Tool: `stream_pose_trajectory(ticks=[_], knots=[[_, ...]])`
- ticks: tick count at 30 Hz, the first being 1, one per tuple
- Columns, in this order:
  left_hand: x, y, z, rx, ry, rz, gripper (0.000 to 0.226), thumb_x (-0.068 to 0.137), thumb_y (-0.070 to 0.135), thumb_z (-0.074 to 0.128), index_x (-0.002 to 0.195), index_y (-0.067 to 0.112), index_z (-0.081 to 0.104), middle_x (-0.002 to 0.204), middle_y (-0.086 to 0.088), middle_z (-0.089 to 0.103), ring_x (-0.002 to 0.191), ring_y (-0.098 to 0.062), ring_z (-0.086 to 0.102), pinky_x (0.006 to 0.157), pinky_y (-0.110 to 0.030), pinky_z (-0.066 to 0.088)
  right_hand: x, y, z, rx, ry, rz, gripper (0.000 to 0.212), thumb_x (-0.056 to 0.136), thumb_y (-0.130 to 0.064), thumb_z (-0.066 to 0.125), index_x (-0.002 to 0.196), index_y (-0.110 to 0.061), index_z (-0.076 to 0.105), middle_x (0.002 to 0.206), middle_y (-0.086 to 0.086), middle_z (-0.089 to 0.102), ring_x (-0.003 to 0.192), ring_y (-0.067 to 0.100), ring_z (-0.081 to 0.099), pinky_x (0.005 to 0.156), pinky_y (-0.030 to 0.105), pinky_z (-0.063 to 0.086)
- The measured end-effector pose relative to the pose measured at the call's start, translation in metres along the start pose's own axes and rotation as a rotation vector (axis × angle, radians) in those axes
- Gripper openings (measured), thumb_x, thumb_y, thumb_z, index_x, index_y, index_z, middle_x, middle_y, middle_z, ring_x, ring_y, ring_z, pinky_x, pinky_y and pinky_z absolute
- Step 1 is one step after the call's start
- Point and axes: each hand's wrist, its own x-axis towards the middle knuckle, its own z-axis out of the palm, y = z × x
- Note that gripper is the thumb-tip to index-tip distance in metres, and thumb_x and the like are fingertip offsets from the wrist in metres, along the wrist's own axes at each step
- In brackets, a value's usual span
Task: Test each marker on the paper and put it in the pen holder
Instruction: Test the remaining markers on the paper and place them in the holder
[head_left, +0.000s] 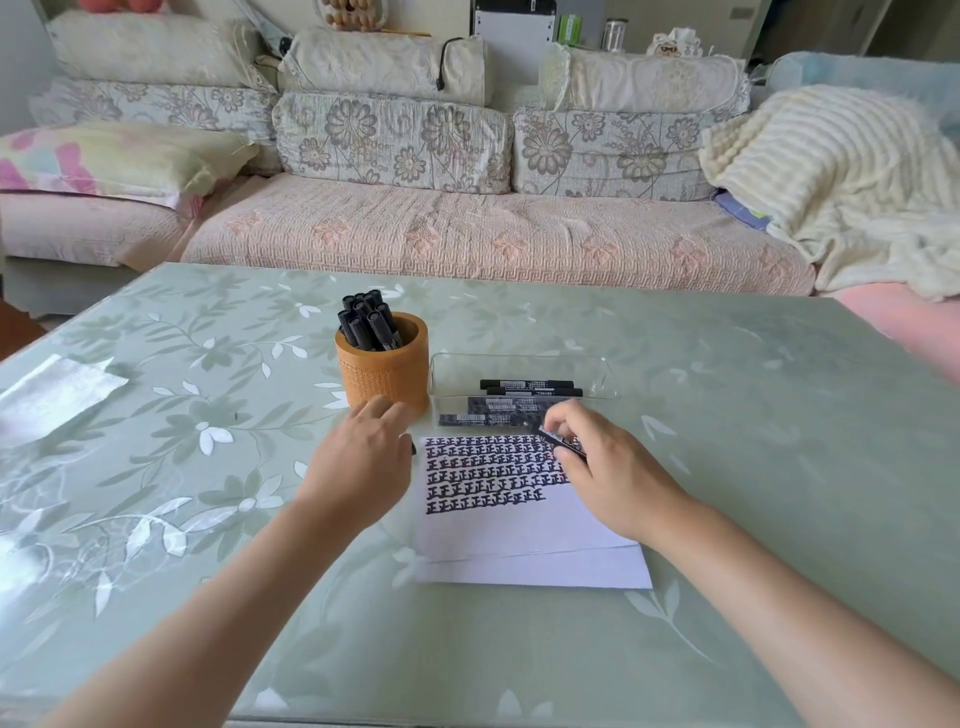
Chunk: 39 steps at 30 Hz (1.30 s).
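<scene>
A white paper (524, 540) lies on the table, its upper part filled with rows of black marks. My right hand (608, 478) pinches a black marker (563, 445) over the paper's top right corner, next to the tray. My left hand (363, 462) hovers just in front of the orange pen holder (387, 379), which holds several black markers (366, 322). A small black piece, seemingly a marker cap (414, 448), peeks out at the thumb side of my left hand. Right of the holder, a clear plastic tray (602, 374) holds several more black markers (530, 388).
The table (727, 415) has a green floral cover under glass. A shiny silver sheet (52, 395) lies at its left edge. Beyond the far edge stands a sofa (467, 234) with cushions and a cream blanket (841, 171) at the right.
</scene>
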Motion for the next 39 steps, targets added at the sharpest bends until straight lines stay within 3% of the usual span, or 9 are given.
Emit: stream_pose_trajectory(ticks=[4,7,12,14,17,21,24,29,39], knots=[[-0.010,0.036,-0.003,-0.233,-0.017,0.218,0.015,0.089,0.016,0.060,0.102,0.021,0.068,0.096,0.006,0.059,0.088,-0.013,0.056,0.070,-0.029,0.051,-0.004,0.008,-0.002,0.064,0.023,-0.004,0.025,0.094,-0.003,0.051,0.097,-0.026,0.060,0.095,-0.009,0.051,0.081,0.006,0.052,0.073,0.020,0.040],[-0.026,0.057,0.008,-0.282,-0.157,0.423,0.019,0.092,0.033,0.056,0.107,0.029,0.067,0.100,0.009,0.058,0.093,-0.010,0.054,0.073,-0.027,0.047,-0.007,0.008,-0.001,0.138,0.024,0.034,0.035,0.097,-0.002,0.047,0.112,-0.025,0.069,0.096,-0.009,0.052,0.078,-0.002,0.052,0.072,0.007,0.034],[-0.041,0.062,0.026,-0.160,-0.184,0.579,0.025,0.090,0.045,0.055,0.108,0.031,0.065,0.101,0.008,0.056,0.089,-0.015,0.053,0.069,-0.030,0.049,-0.011,0.008,-0.004,0.304,0.024,0.115,0.064,0.087,0.017,0.034,0.128,-0.023,0.063,0.088,-0.015,0.050,0.077,0.002,0.052,0.074,0.012,0.038],[-0.043,0.061,0.028,-0.151,-0.167,0.593,0.023,0.091,0.044,0.054,0.107,0.032,0.065,0.100,0.008,0.056,0.088,-0.015,0.053,0.068,-0.030,0.049,-0.014,0.008,-0.003,0.333,0.048,0.108,0.060,0.085,0.015,0.045,0.125,-0.026,0.063,0.089,-0.020,0.052,0.074,0.005,0.051,0.071,0.011,0.038],[-0.042,0.054,0.025,-0.147,-0.179,0.572,0.020,0.092,0.043,0.053,0.105,0.034,0.066,0.099,0.011,0.056,0.088,-0.013,0.054,0.069,-0.028,0.048,-0.019,0.009,0.000,0.360,0.083,0.111,0.032,0.086,-0.011,0.070,0.105,-0.035,0.062,0.093,-0.016,0.059,0.075,0.013,0.054,0.070,0.020,0.043],[-0.042,0.048,0.019,-0.191,-0.235,0.498,0.021,0.091,0.043,0.054,0.104,0.034,0.068,0.100,0.015,0.056,0.092,-0.008,0.052,0.075,-0.021,0.041,-0.019,0.000,0.002,0.656,0.108,0.225,0.005,0.090,-0.023,0.060,0.094,-0.026,0.060,0.074,0.000,0.059,0.060,0.021,0.055,0.058,0.034,0.042],[-0.043,0.053,0.019,-0.196,-0.232,0.467,0.021,0.091,0.043,0.051,0.100,0.031,0.066,0.098,0.013,0.055,0.091,-0.012,0.051,0.076,-0.028,0.046,-0.018,-0.004,0.009,0.769,0.075,0.308,0.016,0.083,-0.018,0.059,0.100,-0.017,0.059,0.076,0.006,0.065,0.057,0.022,0.059,0.050,0.030,0.041],[-0.044,0.060,0.025,-0.128,-0.213,0.442,0.026,0.093,0.046,0.045,0.109,0.031,0.058,0.100,0.008,0.053,0.090,-0.017,0.050,0.076,-0.034,0.047,-0.018,0.001,0.022,0.692,0.088,0.422,0.014,0.086,-0.010,0.069,0.083,-0.008,0.055,0.061,0.009,0.062,0.046,0.022,0.052,0.048,0.030,0.041],[-0.044,0.058,0.029,-0.170,-0.229,0.382,0.030,0.091,0.048,0.047,0.112,0.033,0.061,0.101,0.009,0.051,0.094,-0.016,0.048,0.079,-0.032,0.045,-0.017,0.010,0.032,0.609,0.126,0.387,0.030,0.080,-0.004,0.072,0.064,-0.018,0.050,0.051,-0.004,0.051,0.044,0.015,0.039,0.043,0.020,0.029]])
